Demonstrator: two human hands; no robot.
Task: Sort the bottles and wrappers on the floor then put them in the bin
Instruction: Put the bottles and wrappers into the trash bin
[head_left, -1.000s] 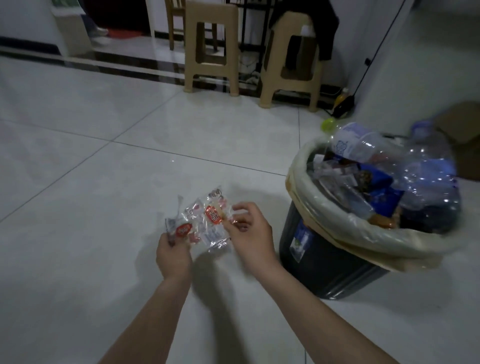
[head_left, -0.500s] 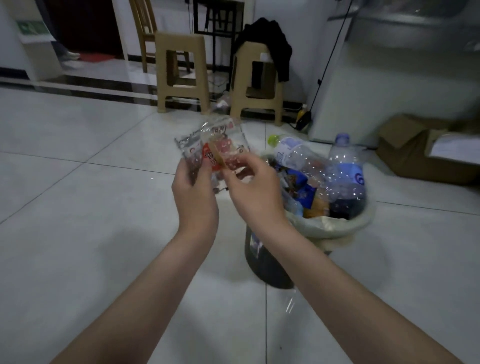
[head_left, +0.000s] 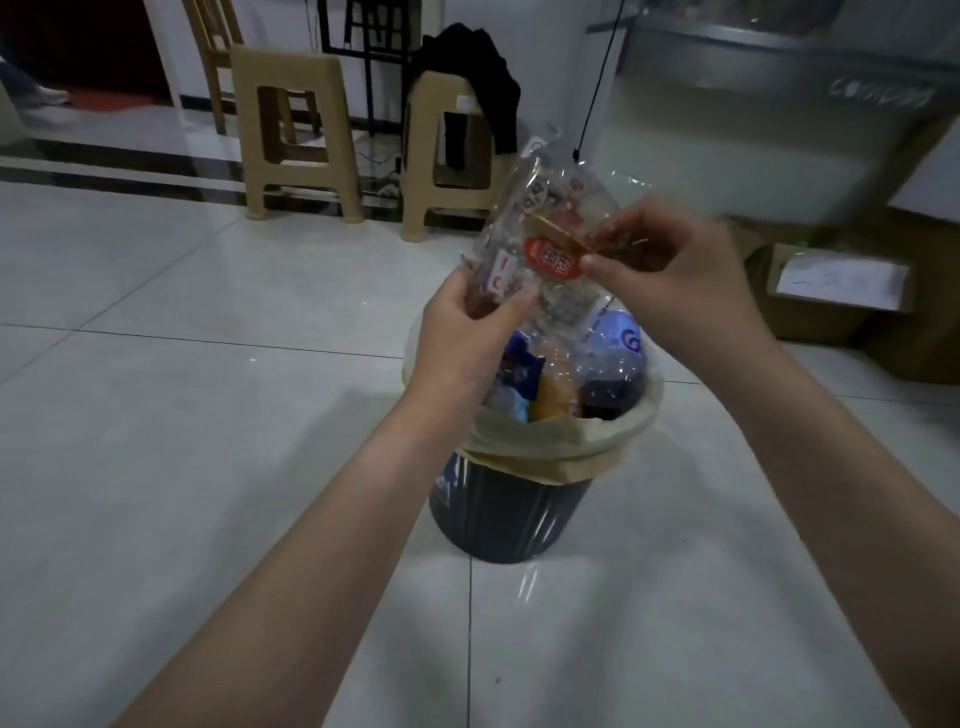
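Both hands, left (head_left: 462, 332) and right (head_left: 670, 275), pinch wrappers (head_left: 550, 244) above the full bin's rim (head_left: 561, 441)

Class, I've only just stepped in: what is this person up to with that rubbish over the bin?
A person is clearing up litter. Both hands grip a bunch of clear snack wrappers with red labels: the left hand holds the lower edge, the right hand pinches the side. The bunch is raised directly above a dark bin with a pale liner, not yet dropped. The bin is already nearly full of plastic bottles and packets.
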